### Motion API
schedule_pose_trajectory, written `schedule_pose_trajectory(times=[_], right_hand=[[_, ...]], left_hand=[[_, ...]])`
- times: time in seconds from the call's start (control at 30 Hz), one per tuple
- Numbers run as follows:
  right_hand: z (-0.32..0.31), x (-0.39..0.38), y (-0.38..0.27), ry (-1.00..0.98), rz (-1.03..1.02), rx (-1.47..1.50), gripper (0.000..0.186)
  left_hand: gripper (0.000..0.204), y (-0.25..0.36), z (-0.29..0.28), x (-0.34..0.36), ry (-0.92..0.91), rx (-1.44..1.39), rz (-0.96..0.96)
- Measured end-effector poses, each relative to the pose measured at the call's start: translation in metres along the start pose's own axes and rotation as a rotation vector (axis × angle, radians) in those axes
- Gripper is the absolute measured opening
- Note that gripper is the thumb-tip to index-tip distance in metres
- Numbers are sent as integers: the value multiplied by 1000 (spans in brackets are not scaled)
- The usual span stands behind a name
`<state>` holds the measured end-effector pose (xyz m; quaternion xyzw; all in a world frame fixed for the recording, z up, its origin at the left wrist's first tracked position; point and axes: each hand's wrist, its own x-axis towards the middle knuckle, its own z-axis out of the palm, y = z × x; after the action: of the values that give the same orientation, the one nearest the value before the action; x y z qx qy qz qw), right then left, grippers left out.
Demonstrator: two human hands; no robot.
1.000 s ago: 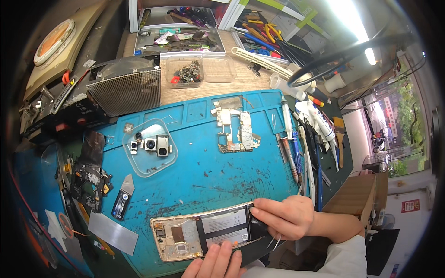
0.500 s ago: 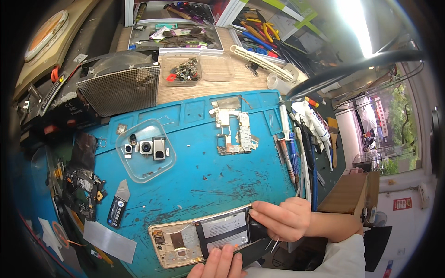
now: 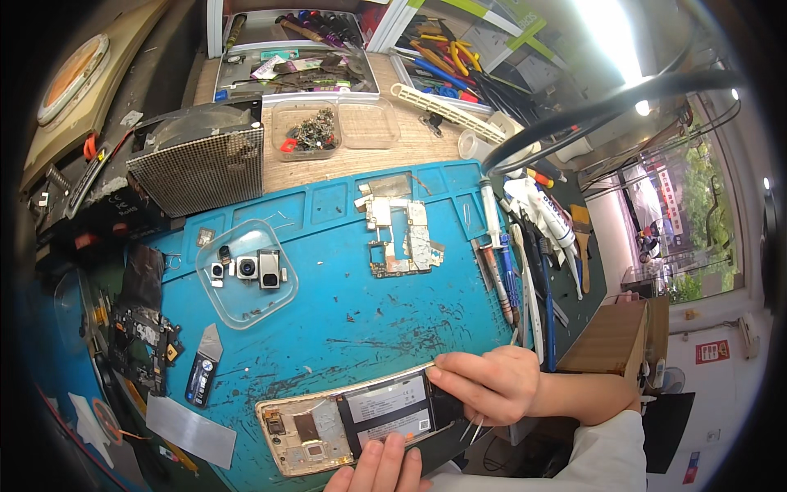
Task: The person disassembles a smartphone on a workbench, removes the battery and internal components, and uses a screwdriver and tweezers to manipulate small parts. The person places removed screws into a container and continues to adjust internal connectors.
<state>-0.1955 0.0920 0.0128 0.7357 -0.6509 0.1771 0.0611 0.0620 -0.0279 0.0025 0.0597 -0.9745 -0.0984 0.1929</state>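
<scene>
An opened smartphone body (image 3: pixel 279 455) lies tilted at the mat's front edge, its battery (image 3: pixel 373 406) and gold-coloured inner frame showing. My left hand (image 3: pixel 381 469) is at its lower edge, fingertips over the rim beside the battery; the thumb is hidden. With fingers closed, my right hand (image 3: pixel 498 384) grips the phone's right end. Thin metal tips, apparently tweezers (image 3: pixel 470 431), stick out below that hand. Farther back on the blue mat (image 3: pixel 328 287) lies a phone circuit board (image 3: pixel 418 242). Several camera modules (image 3: pixel 269 269) sit in a clear plastic tray (image 3: pixel 238 321) at left.
A scraper blade (image 3: pixel 202 373) and a grey metal sheet (image 3: pixel 188 430) lie at left. Tubes, brushes and a syringe (image 3: pixel 490 213) line the mat's right side. Behind stand a mesh-fronted box (image 3: pixel 201 164), a container of small parts (image 3: pixel 310 135) and tool drawers (image 3: pixel 299 70).
The whole scene has shifted slightly left in view. Both hands keep their places on the phone, and the thin tips still show below my right hand.
</scene>
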Motion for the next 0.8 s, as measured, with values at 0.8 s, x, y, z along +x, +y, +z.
schedule_pose_trajectory(times=[0.8], right_hand=[[3,-2,3,80,-4,48,54]], left_hand=[[40,3,-1,3,28,-44,-48]])
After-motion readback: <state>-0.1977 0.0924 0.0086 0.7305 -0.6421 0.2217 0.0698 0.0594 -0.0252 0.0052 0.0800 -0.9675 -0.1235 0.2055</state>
